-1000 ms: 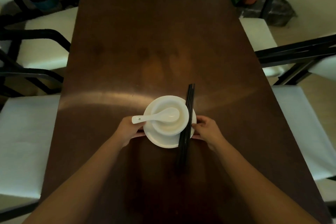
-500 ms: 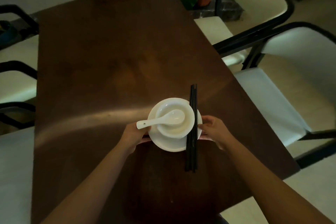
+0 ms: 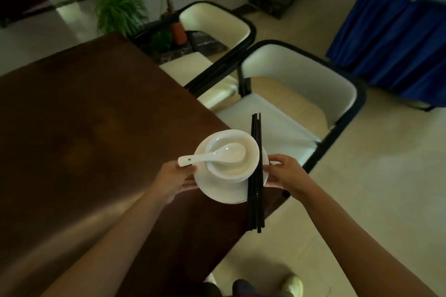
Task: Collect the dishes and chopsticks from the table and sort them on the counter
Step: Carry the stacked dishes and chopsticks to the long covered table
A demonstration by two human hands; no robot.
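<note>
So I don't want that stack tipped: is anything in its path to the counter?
No counter shows in this view. Both hands, left hand and right hand, hold the plate over the table corner; a white chair stands just beyond.

No readable text anywhere, no labels, no brand marks, no numbers, no signs on anything in view
</note>
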